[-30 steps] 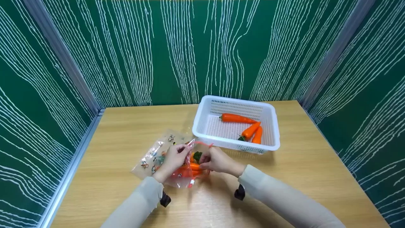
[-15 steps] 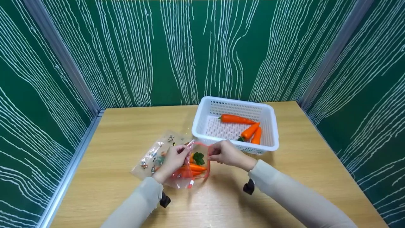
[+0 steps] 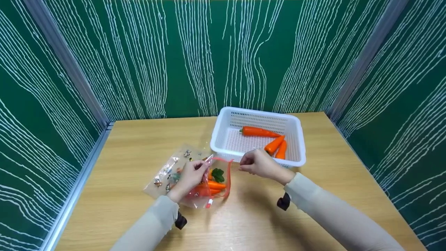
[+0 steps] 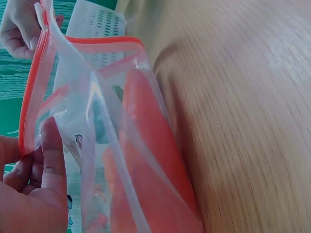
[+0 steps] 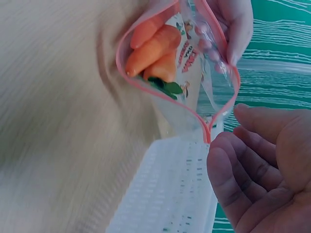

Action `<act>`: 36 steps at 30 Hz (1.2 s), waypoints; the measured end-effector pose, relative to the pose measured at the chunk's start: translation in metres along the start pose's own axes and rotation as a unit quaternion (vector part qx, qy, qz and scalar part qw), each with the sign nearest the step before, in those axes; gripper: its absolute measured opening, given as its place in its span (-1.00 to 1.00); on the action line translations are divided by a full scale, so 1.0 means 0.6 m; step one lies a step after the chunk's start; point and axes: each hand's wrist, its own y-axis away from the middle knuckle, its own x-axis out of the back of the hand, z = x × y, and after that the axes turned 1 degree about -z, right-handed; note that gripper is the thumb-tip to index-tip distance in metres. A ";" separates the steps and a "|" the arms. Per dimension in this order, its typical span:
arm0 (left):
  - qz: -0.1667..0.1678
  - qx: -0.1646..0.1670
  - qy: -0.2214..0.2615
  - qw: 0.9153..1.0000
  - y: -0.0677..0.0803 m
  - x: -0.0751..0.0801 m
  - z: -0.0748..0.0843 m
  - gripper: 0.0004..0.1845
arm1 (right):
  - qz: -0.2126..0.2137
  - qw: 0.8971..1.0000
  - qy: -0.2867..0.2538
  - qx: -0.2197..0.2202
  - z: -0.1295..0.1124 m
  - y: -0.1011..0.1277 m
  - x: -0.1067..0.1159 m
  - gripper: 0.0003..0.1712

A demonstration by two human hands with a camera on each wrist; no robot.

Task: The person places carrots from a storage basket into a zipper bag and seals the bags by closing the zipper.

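Note:
A clear zip bag (image 3: 163, 174) with a red seal and printed figures lies on the table, its mouth spread toward the right. My left hand (image 3: 190, 176) pinches the upper lip of that mouth between thumb and fingers. Several carrots (image 5: 154, 48) are inside, one with green leaves (image 3: 218, 175) at the opening. Just right of the mouth, apart from it, my right hand (image 3: 259, 164) hovers at the basket's near rim, fingers loosely curved. In the right wrist view its thumb and fingers are parted, with nothing between them.
A white perforated basket (image 3: 226, 148) stands behind, to the right of the bag. Three carrots (image 3: 259, 131) lie in it. Patterned green panels (image 3: 195, 69) rise behind the wooden table (image 3: 139, 139) and at both sides.
My right hand has come out of the bag's mouth, moving right and slightly up toward the basket. The mouth now stands wider, its leaves more visible. My left hand keeps its pinch.

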 end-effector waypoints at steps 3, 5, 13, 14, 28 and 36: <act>-0.002 0.007 -0.007 1.000 0.000 0.001 0.002 -0.70 | 0.006 1.000 -0.004 -0.016 0.002 0.006 0.010 -0.95; -0.003 0.011 -0.012 1.000 0.001 0.002 0.003 -0.69 | 0.013 1.000 -0.004 -0.025 0.005 0.010 0.017 -0.95; -0.003 0.013 -0.017 1.000 0.007 0.006 0.005 -0.69 | 0.039 0.999 0.001 -0.029 0.020 0.025 0.033 -0.95; -0.003 0.012 -0.019 1.000 0.008 0.006 0.005 -0.70 | 0.041 0.999 0.001 -0.026 0.022 0.026 0.035 -0.95; 0.008 -0.013 -0.024 1.000 0.005 0.000 0.007 -0.69 | 0.067 0.997 -0.011 -0.038 0.054 0.036 0.069 -0.89; 0.000 0.002 -0.020 1.000 0.000 0.001 0.001 -0.68 | 0.069 0.997 0.018 0.001 0.085 0.034 0.097 -0.83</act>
